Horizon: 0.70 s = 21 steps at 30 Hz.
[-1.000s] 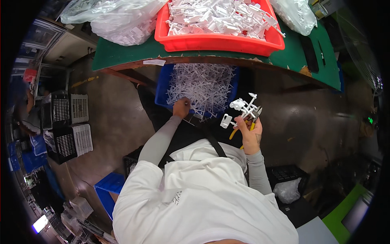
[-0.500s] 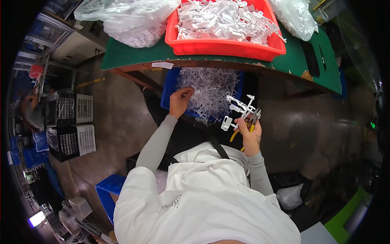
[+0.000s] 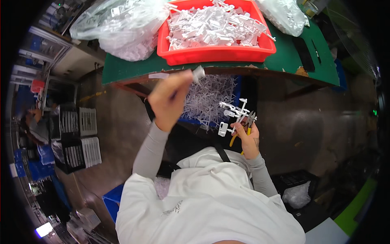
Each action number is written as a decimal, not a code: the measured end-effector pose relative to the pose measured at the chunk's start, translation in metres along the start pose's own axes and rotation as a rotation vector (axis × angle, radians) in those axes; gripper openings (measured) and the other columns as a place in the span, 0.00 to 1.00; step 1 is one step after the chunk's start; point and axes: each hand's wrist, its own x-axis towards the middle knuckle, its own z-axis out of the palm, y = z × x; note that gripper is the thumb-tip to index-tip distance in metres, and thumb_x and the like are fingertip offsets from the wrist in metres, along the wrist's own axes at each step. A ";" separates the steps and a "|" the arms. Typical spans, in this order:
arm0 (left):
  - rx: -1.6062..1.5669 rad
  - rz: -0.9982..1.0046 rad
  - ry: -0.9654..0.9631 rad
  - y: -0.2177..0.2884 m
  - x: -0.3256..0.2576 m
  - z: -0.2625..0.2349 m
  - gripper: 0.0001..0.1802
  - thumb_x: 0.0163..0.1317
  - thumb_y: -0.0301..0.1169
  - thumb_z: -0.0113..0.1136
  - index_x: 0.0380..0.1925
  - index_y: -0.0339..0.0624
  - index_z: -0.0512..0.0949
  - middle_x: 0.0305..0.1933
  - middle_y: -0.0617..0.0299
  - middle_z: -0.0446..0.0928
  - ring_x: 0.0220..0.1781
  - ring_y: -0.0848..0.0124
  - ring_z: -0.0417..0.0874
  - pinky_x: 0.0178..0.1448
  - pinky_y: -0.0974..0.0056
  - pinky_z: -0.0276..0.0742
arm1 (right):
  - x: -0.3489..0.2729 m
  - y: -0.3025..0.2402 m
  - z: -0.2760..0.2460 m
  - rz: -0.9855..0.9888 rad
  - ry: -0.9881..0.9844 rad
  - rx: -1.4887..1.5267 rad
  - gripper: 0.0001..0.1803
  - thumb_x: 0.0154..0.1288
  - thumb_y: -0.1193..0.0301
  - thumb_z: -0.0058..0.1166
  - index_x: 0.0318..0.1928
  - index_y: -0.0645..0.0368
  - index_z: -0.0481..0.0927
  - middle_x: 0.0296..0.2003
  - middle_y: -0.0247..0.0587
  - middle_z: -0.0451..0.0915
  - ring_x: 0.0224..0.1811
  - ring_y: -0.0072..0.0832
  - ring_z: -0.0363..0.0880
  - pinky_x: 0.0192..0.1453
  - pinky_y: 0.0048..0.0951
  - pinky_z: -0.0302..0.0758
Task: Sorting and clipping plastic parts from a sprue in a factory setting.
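My left hand (image 3: 171, 99), smeared by motion, is raised just in front of the table edge. Its fingers are closed on a small white plastic part (image 3: 198, 74), also blurred. Lower and to the right, my right hand (image 3: 249, 139) is closed around cutting pliers (image 3: 248, 123) with yellow handles and a white plastic sprue (image 3: 239, 113) that still carries several moulded parts. A blue bin (image 3: 239, 86) full of thin white sprue scraps (image 3: 209, 99) stands under the table, beyond both hands. Above it, a red tray (image 3: 215, 55) heaped with white plastic parts (image 3: 215, 26) rests on the table.
The green table (image 3: 284, 57) crosses the far side. Bags of white parts (image 3: 126, 34) flank the tray, and a dark flat object (image 3: 303, 54) lies at right. Stacked crates (image 3: 89, 150) stand on the left floor; another crate (image 3: 298, 183) is near my right elbow.
My left hand has risen from over the blue bin toward the table edge, bringing the small white part up. My right hand keeps its hold, nearly in place.
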 end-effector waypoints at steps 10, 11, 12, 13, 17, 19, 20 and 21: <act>-0.442 -0.642 -0.388 0.024 -0.001 0.009 0.13 0.67 0.28 0.62 0.49 0.34 0.80 0.43 0.63 0.81 0.44 0.78 0.81 0.48 0.71 0.77 | 0.006 -0.028 0.025 -0.102 -0.081 0.054 0.17 0.70 0.67 0.60 0.52 0.63 0.73 0.40 0.43 0.83 0.37 0.22 0.78 0.47 0.26 0.76; -0.344 -0.683 -0.617 0.035 -0.019 0.002 0.16 0.67 0.26 0.62 0.53 0.33 0.77 0.42 0.61 0.82 0.44 0.77 0.82 0.48 0.71 0.78 | 0.005 -0.033 0.028 -0.106 -0.092 0.056 0.17 0.70 0.67 0.60 0.52 0.63 0.74 0.40 0.43 0.84 0.37 0.22 0.79 0.46 0.25 0.76; -0.562 -0.873 -0.656 0.049 -0.034 0.000 0.24 0.65 0.22 0.63 0.61 0.34 0.71 0.42 0.57 0.83 0.44 0.76 0.83 0.49 0.70 0.79 | 0.008 -0.033 0.027 -0.098 -0.077 0.054 0.17 0.70 0.67 0.60 0.52 0.63 0.74 0.40 0.43 0.84 0.37 0.22 0.79 0.46 0.25 0.76; -0.644 -0.972 -0.612 0.052 -0.048 0.001 0.28 0.64 0.23 0.65 0.63 0.35 0.68 0.43 0.55 0.84 0.44 0.76 0.84 0.48 0.70 0.79 | 0.009 -0.033 0.024 -0.085 -0.094 0.048 0.16 0.70 0.67 0.60 0.51 0.63 0.74 0.40 0.43 0.83 0.38 0.22 0.79 0.45 0.25 0.76; -0.880 -1.156 -0.424 0.055 -0.067 -0.002 0.33 0.62 0.20 0.64 0.67 0.34 0.63 0.45 0.52 0.84 0.47 0.72 0.84 0.52 0.68 0.81 | 0.008 -0.027 0.016 -0.030 -0.117 0.035 0.13 0.70 0.68 0.59 0.50 0.62 0.76 0.42 0.39 0.82 0.40 0.21 0.80 0.45 0.24 0.78; -0.904 -1.195 -0.469 0.058 -0.074 -0.005 0.31 0.62 0.20 0.65 0.64 0.34 0.65 0.45 0.53 0.84 0.48 0.71 0.85 0.54 0.67 0.81 | 0.011 -0.027 0.017 -0.024 -0.147 0.019 0.13 0.70 0.70 0.59 0.50 0.62 0.76 0.41 0.36 0.81 0.41 0.20 0.80 0.46 0.24 0.78; -0.912 -1.195 -0.487 0.058 -0.080 -0.006 0.28 0.62 0.20 0.65 0.62 0.34 0.68 0.46 0.53 0.84 0.48 0.71 0.85 0.54 0.67 0.80 | 0.013 -0.027 0.021 -0.025 -0.169 0.015 0.13 0.70 0.70 0.59 0.50 0.62 0.76 0.41 0.36 0.81 0.41 0.20 0.80 0.46 0.24 0.78; -0.813 -1.152 -0.486 0.059 -0.083 -0.007 0.21 0.62 0.21 0.66 0.54 0.34 0.75 0.45 0.56 0.84 0.47 0.73 0.84 0.54 0.68 0.80 | 0.016 -0.029 0.028 -0.055 -0.131 0.019 0.13 0.71 0.70 0.59 0.50 0.63 0.76 0.41 0.37 0.82 0.39 0.20 0.79 0.45 0.24 0.78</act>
